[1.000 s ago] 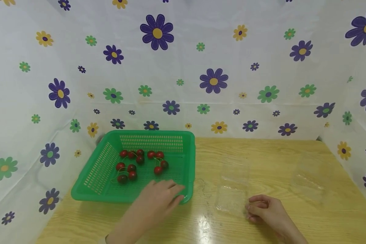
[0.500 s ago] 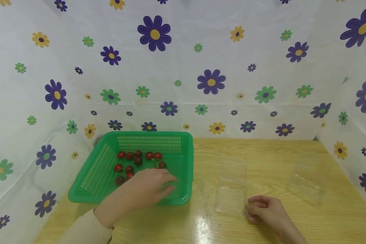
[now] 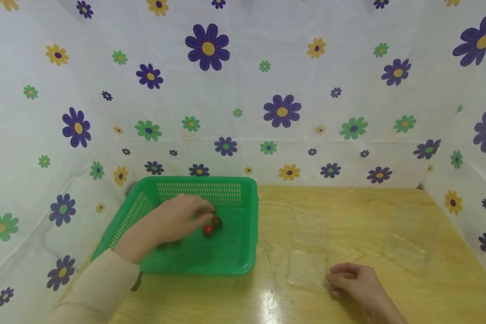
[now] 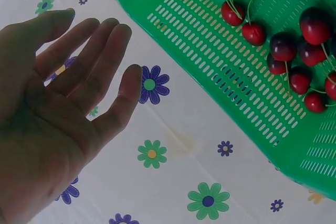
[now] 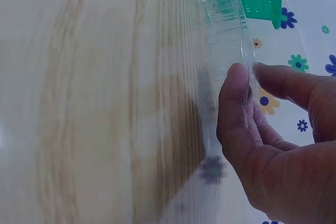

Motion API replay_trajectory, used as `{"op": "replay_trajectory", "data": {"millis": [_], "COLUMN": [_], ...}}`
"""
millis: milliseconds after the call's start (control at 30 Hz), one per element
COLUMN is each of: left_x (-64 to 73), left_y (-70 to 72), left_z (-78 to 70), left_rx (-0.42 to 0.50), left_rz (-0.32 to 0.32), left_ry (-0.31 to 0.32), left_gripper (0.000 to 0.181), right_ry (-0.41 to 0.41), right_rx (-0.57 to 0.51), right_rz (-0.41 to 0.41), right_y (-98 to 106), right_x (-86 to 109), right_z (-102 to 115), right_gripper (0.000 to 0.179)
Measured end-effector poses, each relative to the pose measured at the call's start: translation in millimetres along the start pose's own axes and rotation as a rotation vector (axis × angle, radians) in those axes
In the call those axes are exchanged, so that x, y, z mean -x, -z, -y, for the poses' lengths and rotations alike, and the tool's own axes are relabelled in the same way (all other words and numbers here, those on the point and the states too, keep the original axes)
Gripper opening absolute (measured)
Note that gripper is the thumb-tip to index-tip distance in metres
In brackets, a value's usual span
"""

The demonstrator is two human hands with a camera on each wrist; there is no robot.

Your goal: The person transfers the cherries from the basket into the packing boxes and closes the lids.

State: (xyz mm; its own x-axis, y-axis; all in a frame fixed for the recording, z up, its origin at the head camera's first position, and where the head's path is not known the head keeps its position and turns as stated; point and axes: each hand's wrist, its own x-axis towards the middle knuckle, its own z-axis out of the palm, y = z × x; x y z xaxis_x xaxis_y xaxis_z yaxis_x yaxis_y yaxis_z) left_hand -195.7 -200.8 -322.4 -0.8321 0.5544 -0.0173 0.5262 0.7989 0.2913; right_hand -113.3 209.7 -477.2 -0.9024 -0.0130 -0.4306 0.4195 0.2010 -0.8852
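My left hand (image 3: 178,218) is over the green plastic basket (image 3: 249,234), its fingertips close to the red cherries (image 3: 208,230). It hides most of the fruit in the head view. The left wrist view shows that palm (image 4: 52,114) with relaxed, spread fingers and nothing in them. Several stemmed cherries (image 4: 316,26) lie in the basket there. On the table to the right, my right hand (image 3: 358,283) pinches the near right edge of a clear plastic box (image 3: 308,265). Thumb and fingers meet at the box edge (image 5: 226,40) in the right wrist view.
Another clear plastic container (image 3: 411,243) stands at the right of the wooden table (image 3: 360,202). A white cloth (image 3: 243,90) printed with flowers closes off the back and both sides. The basket stands close to the left and back cloth.
My left hand has moved from the basket's near right corner leftward and deeper over the basket, to the cherries. My right hand stays at the clear box.
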Motion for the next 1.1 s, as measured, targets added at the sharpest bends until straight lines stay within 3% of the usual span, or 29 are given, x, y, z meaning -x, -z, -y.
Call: {"op": "replay_trajectory", "data": {"millis": [133, 367, 467, 733, 900, 1100], "left_x": [-8.4, -24.0, -32.4, -46.4, -53.8, -60.1], "left_y": [2.0, 5.2, 1.9, -11.7, -20.7, -31.4], "left_z": [9.9, 27.4, 38.2, 60.4, 66.2, 65.7], "left_rx": [0.026, 0.076, 0.091, 0.147, 0.153, 0.129], "left_rz": [0.020, 0.136, 0.186, 0.241, 0.259, 0.335], "left_ry": [0.007, 0.115, 0.155, 0.237, 0.269, 0.347], "left_gripper": [0.020, 0.030, 0.034, 0.038, 0.034, 0.034], "right_ry": [-0.014, 0.004, 0.012, 0.025, 0.022, 0.018], "right_rx": [0.034, 0.042, 0.045, 0.038, 0.026, 0.017], "right_rz": [-0.014, 0.034, 0.035, 0.052, 0.056, 0.064], "right_y": [-1, 1, -1, 0, 0, -1], "right_x": [-1.0, -1.8, -3.7, -6.4, -5.7, -5.0], "right_z": [0, -1, -1, -5, -4, -3], "right_gripper": [0.035, 0.033, 0.033, 0.034, 0.036, 0.037]}}
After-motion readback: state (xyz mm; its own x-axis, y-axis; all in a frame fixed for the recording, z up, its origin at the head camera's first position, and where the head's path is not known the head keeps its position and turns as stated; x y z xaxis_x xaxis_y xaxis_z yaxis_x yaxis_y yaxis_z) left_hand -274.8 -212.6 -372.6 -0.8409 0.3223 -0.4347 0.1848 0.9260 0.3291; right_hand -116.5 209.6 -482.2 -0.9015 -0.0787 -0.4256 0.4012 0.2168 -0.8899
